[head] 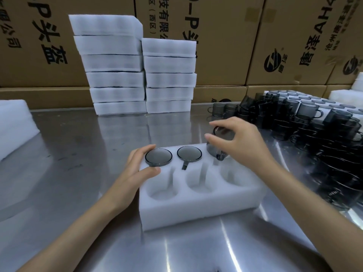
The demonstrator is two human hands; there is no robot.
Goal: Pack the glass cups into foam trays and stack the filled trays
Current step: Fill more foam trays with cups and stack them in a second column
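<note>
On the steel table a white foam tray lies in front of the person, with six round pockets in two rows. The far row has two smoky glass cups already seated: one in the far left pocket and one in the far middle pocket, its handle pointing toward the near row. The three near pockets hold nothing.

The left hand rests at the left end of the tray, thumb and fingers curled around the rim of the far left cup. The right hand holds a third cup from above, fingers curved around its top, over the far right pocket. The cup is tilted, its handle facing down toward the person, and I cannot tell if its bottom is already touching the foam.

To the right on the table stands a dense pile of loose dark cups, and behind it more cups sit in a wide white foam sheet. At the back of the table two stacks of filled foam trays stand side by side, touching, the left one taller. Cardboard boxes with printed letters form the wall behind. Another piece of white foam lies at the far left edge.
</note>
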